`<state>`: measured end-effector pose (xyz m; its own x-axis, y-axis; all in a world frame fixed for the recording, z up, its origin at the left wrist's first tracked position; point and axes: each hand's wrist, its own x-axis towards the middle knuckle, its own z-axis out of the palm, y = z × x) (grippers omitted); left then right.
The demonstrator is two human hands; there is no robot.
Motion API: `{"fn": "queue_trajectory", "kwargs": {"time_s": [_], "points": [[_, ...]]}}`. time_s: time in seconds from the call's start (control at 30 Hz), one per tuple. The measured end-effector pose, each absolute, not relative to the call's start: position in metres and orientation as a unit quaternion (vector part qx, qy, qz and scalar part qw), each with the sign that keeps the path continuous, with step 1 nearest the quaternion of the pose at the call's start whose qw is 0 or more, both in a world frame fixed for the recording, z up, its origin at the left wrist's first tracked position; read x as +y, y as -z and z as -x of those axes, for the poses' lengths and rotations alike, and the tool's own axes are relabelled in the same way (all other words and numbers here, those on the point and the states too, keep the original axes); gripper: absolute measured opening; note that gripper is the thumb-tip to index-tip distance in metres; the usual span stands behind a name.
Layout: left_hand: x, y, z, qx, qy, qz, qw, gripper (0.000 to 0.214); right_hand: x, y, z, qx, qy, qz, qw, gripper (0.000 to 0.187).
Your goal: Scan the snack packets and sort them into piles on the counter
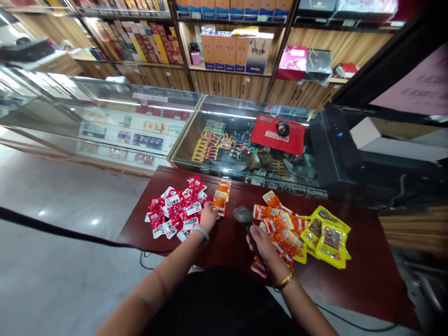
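While our right hand [262,242]'s clamping black plastic scanner [243,214], left hand [208,218], grip unclear, is touching orange packets [220,199], seemingly done, orange pile [282,223] pending.

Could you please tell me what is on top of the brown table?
On the brown table lie red-and-white packets, orange packets and yellow packets. Many overlap, so the lower ones, and the surface beneath them, cannot be fully seen.

A shop; glass display cases [188,126] hold small packaged goods [147,141]; wall shelves [231,71] behind carry rows of boxes [229,50]; a handheld scanner [242,214] shows above the worktop [219,245], between heaps of bright packets [178,210].
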<state>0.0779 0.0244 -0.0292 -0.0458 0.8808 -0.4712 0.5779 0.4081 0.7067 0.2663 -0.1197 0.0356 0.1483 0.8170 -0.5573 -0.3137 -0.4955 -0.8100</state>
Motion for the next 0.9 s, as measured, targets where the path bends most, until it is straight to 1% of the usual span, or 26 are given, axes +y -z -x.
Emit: {"fn": "queue_trajectory", "kwargs": {"time_s": [0.17, 0.23, 0.33, 0.4, 0.47, 0.57, 0.63, 0.8, 0.83, 0.9], "points": [[0.038, 0.014, -0.075, 0.69, -0.113, -0.581, 0.417, 0.041, -0.144, -0.035, -0.28, -0.216, -0.598, 0.624, 0.455, 0.05], [0.036, 0.0, -0.072, 0.677, -0.084, -0.639, 0.355, 0.044, -0.153, -0.033, -0.285, -0.203, -0.59, 0.628, 0.465, 0.048], [0.03, -0.02, -0.075, 0.647, -0.053, -0.724, 0.233, 0.041, -0.165, -0.029, -0.292, -0.164, -0.592, 0.62, 0.488, 0.046], [0.025, -0.027, -0.091, 0.611, -0.043, -0.764, 0.204, 0.037, -0.171, -0.027, -0.297, -0.144, -0.59, 0.613, 0.506, 0.046], [0.021, -0.025, -0.121, 0.551, -0.036, -0.803, 0.225, 0.035, -0.176, -0.027, -0.301, -0.129, -0.582, 0.615, 0.516, 0.046], [0.017, -0.013, -0.18, 0.438, -0.027, -0.852, 0.285, 0.036, -0.183, -0.029, -0.307, -0.123, -0.566, 0.629, 0.519, 0.047], [0.015, -0.003, -0.216, 0.393, -0.005, -0.867, 0.305, 0.036, -0.189, -0.03, -0.31, -0.128, -0.56, 0.631, 0.521, 0.048], [0.016, 0.01, -0.256, 0.37, 0.087, -0.878, 0.291, 0.051, -0.201, -0.03, -0.313, -0.101, -0.549, 0.647, 0.519, 0.054], [0.017, 0.011, -0.256, 0.375, 0.098, -0.875, 0.291, 0.049, -0.203, -0.029, -0.313, -0.091, -0.546, 0.651, 0.519, 0.055], [0.019, 0.012, -0.248, 0.389, 0.108, -0.86, 0.312, 0.035, -0.205, -0.028, -0.313, -0.083, -0.543, 0.655, 0.519, 0.055]]}}
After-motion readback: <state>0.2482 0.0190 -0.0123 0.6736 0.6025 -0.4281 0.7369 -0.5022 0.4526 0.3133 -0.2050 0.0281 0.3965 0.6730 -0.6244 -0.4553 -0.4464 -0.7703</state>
